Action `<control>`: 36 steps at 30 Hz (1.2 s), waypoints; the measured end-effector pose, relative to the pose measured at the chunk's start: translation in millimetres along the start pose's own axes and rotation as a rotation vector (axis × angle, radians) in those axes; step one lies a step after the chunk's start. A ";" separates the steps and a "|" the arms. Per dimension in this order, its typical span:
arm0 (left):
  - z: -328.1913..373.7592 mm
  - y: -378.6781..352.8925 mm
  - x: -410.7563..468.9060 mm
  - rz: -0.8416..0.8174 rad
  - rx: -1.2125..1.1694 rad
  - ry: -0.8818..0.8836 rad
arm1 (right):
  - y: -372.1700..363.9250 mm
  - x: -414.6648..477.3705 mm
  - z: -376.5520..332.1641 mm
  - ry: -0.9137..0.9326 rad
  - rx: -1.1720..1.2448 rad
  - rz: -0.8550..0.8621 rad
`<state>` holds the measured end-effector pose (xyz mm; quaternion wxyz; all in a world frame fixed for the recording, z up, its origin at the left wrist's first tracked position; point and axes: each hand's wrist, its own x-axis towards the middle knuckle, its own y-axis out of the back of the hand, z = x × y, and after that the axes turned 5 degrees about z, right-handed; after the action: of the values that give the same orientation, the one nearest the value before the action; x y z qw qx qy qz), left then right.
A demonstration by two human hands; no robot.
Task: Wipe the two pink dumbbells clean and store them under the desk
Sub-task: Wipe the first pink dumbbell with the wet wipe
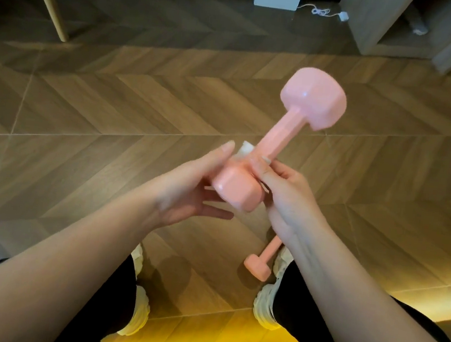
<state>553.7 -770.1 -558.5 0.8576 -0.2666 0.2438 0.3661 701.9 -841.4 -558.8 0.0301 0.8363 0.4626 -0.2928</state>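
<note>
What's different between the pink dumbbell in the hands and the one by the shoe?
The held dumbbell is in the air, gripped by the right hand; the floor dumbbell lies on the wooden floor. The held dumbbell shows whole, tilted; the floor dumbbell is partly hidden by the right forearm. A white wipe lies against the held dumbbell only. Both are pink and alike in shape.
</note>
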 end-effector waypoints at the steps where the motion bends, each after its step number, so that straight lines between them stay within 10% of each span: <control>1: -1.5 -5.6 -0.9 -0.005 -0.030 -0.031 | 0.1 1.5 -0.7 0.013 0.029 0.012; 20: -7.5 -11.9 5.9 0.035 0.034 -0.145 | 17.9 22.4 -29.2 -0.087 0.435 0.272; 30: 0.3 -2.8 4.5 -0.016 -0.041 -0.154 | 38.8 14.9 -36.3 -0.071 0.546 -0.235; 36: 0.8 -1.3 1.4 -0.018 -0.066 -0.165 | 33.8 19.8 -33.8 -0.038 0.384 -0.115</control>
<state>555.7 -769.6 -558.4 0.8688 -0.2657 0.1577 0.3871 752.2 -834.8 -548.5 -0.1381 0.7932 0.4445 -0.3928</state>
